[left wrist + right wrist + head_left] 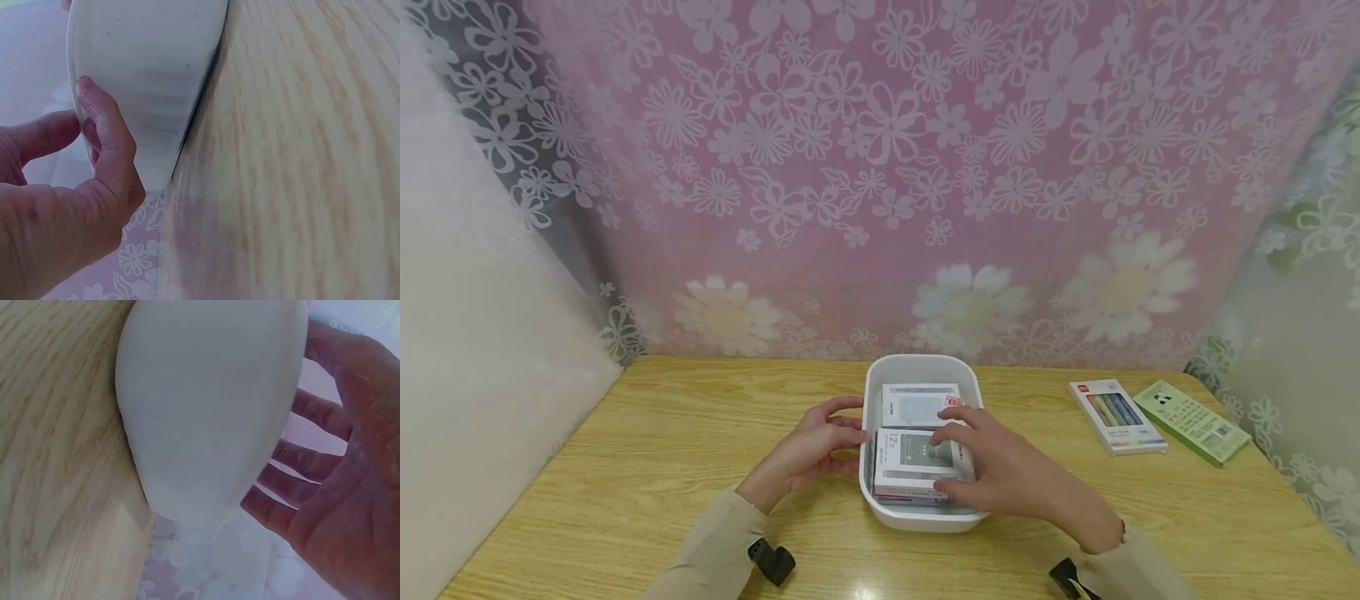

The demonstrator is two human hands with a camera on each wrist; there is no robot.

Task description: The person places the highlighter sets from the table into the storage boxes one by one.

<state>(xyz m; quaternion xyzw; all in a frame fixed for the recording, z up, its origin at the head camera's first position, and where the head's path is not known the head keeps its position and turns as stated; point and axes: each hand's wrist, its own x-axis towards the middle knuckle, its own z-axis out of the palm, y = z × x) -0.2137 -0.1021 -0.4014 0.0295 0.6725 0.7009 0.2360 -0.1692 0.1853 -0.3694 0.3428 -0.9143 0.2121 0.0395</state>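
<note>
A white plastic bin (925,523) stands on the table with several flat boxes inside. My left hand (823,442) holds the bin's left rim; in the left wrist view the thumb (53,134) lies at the rim and a bent finger (112,140) against the outer wall. Over the bin's right rim reaches my right hand (992,462), fingers spread and loosely bent. Its fingertips are at a white box with a grey-green panel (917,450), stacked near the front. Behind that lies another white box (917,406). In the right wrist view the bin's wall (206,412) hides the fingertips.
To the right on the wooden table (700,433) lie a white box with coloured sticks in its window (1117,417) and a green box (1195,421). A pink floral curtain (880,183) hangs behind the table's back edge.
</note>
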